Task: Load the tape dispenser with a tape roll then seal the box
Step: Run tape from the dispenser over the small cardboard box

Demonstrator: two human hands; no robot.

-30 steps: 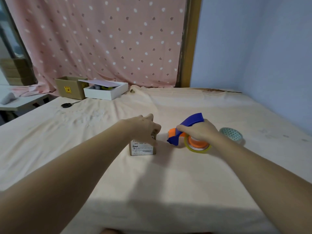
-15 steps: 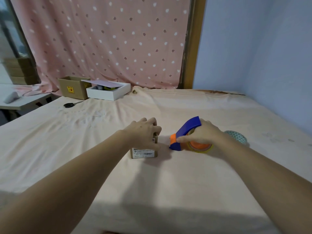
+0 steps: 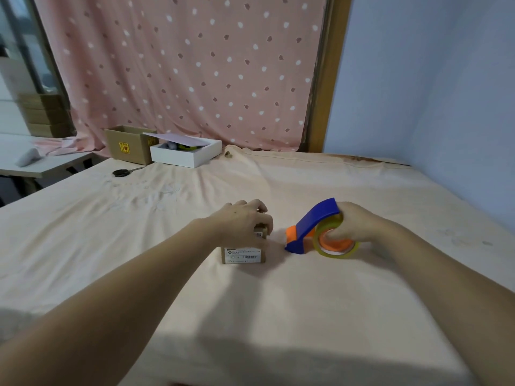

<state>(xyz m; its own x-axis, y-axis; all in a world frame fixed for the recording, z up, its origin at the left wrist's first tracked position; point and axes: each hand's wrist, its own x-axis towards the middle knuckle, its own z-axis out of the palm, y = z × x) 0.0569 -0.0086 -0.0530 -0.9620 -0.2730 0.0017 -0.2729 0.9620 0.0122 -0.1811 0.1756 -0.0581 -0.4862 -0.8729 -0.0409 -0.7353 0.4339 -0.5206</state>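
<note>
Hands at box and tape dispenser on the cloth-covered table [image 3: 278, 316]

Box [image 3: 243, 254] is pressed from above by the left hand [image 3: 245, 222], fingers curled over it; just right of the box, the tape dispenser [image 3: 312, 229] with tape roll [image 3: 335, 243] is gripped by the right hand [image 3: 355, 225].

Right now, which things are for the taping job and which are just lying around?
For the job: small box, blue tape dispenser, tape roll.

Just lying about: scissors, white box, open cardboard box.
</note>
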